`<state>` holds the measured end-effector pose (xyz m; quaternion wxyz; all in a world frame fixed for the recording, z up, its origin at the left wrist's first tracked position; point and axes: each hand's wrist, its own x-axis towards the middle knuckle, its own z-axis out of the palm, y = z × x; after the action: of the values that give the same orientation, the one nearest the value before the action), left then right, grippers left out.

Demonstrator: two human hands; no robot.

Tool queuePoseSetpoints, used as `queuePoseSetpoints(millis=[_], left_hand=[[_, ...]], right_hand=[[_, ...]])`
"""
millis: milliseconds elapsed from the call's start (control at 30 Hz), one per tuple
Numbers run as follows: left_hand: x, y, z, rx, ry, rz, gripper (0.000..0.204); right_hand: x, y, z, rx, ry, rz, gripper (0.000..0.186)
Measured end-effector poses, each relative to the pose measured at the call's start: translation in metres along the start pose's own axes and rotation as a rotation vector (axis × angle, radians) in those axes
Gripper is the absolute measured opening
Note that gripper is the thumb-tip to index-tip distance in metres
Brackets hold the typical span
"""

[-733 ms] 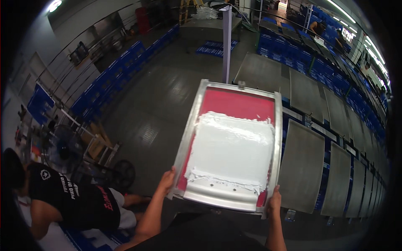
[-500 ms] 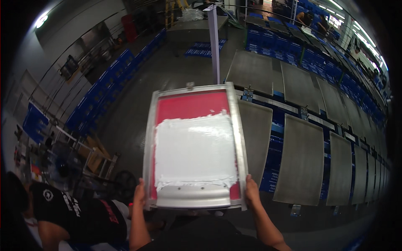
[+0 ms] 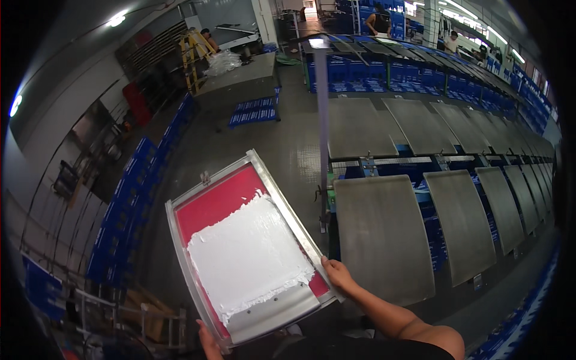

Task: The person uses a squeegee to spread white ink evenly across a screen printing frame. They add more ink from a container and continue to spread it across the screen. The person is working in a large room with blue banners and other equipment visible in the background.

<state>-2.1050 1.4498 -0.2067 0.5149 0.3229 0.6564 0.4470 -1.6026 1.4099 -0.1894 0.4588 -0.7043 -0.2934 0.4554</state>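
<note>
Between my two hands I carry a screen printing frame with silver metal rails, its far end slanted to the left. Thick white ink covers most of its red mesh, and some bare red shows at the far end and along the edges. A metal squeegee or flood bar lies across the near end, against the ink. My right hand is closed round the right rail near its lower corner. My left hand grips the lower left corner; its fingers are partly hidden beneath the frame.
Rows of grey printing pallets stretch away on the right. An upright post stands at their near end. Blue panels line the left side. Behind are a table, a yellow ladder and a person.
The frame has moved left and lower in view, and its far end has swung left. My view has shifted, showing more of the room's far end; the person at lower left is out of sight.
</note>
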Motion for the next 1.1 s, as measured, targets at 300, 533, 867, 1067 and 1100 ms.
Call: queuePoseSetpoints(millis=[300,533,867,1067,1100], left_hand=[[0.159,0.129,0.054,0.168,-0.147,0.015,0.078],[0.342,0.18,0.124,0.176,-0.313,0.006,0.084],[0.551,0.342,0.278,0.169,-0.184,0.022,0.084],[0.715,0.418,0.413,0.179,-0.257,0.064,0.085],[0.743,0.428,0.442,0.178,-0.281,0.077,0.085]], right_hand=[[0.093,-0.05,0.081,0.157,0.16,0.033,0.058],[0.26,-0.119,0.113,0.16,0.213,0.166,0.065],[0.534,-0.317,0.143,0.11,0.115,0.044,0.074],[0.695,-0.392,0.14,0.21,0.222,0.037,0.08],[0.72,-0.404,0.128,0.208,0.228,0.034,0.08]])
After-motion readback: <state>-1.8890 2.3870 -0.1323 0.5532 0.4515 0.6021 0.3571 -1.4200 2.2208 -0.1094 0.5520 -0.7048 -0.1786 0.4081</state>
